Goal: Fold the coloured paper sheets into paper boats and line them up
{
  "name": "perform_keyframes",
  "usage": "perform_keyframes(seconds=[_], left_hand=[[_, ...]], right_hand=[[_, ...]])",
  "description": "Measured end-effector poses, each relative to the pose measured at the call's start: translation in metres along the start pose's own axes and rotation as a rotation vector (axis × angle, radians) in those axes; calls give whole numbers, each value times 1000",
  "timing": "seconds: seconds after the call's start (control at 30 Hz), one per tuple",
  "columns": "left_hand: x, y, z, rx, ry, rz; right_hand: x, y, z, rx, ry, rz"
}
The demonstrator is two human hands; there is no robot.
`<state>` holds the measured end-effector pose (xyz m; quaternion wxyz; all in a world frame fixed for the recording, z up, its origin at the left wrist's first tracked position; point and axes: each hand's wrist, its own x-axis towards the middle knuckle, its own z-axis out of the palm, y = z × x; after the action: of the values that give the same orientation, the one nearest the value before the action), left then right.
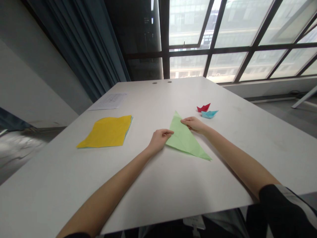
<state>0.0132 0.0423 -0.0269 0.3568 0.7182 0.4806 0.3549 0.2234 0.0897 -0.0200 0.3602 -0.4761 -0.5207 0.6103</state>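
A light green paper (pixel 186 140), folded into a triangle, lies flat on the white table (pixel 153 185). My left hand (pixel 159 138) rests at its left edge, fingers curled and pinched on that edge. On the paper's upper right edge sits my right hand (pixel 194 124), its fingers pressed together on the sheet near the top corner. Both forearms stretch over the table toward the paper.
A stack of yellow sheets (pixel 106 131) lies to the left. A printed white sheet (pixel 109 101) sits farther back left. A red folded paper boat (pixel 203 107) and a blue one (pixel 209 114) stand just beyond my right hand. Windows and a dark curtain are behind.
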Motion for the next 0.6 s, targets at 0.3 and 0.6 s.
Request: perform_keyframes(seconds=[0.3,0.6], left_hand=[[6,-7,-9,-54,180,-17],[2,-2,-12,-9,256,-4]], right_hand=[[-21,-3,-9,-82,-291,190],[-44,-11,-11,-94,-299,145]])
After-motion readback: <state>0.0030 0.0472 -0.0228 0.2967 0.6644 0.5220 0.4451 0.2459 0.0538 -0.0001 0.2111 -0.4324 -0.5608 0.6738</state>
